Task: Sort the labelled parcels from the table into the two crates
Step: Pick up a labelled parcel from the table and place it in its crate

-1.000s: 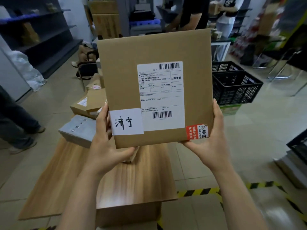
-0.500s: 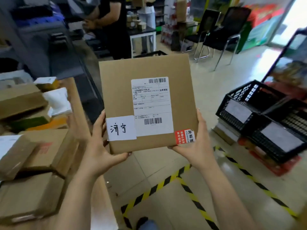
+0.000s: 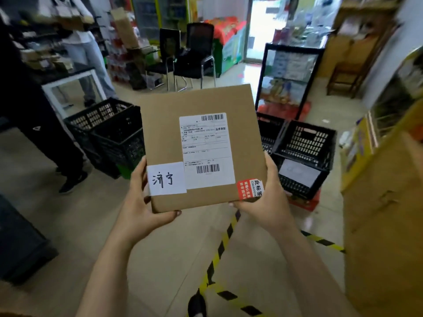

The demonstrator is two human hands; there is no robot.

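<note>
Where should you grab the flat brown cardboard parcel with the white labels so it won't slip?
By its two lower corners, coming from each side. The flat brown cardboard parcel is wide, thin and upright, so the left hand at the lower left corner and the right hand at the lower right probably steady it best, leaving the white labels readable.

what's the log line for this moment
parcel: held up | left hand: grips lower left corner | right hand: grips lower right corner | crate: behind, right | placed: no

small shop, stocked display rack (image 3: pixel 287 74), stacked goods (image 3: pixel 225 40), black crates (image 3: pixel 304 143)
</note>
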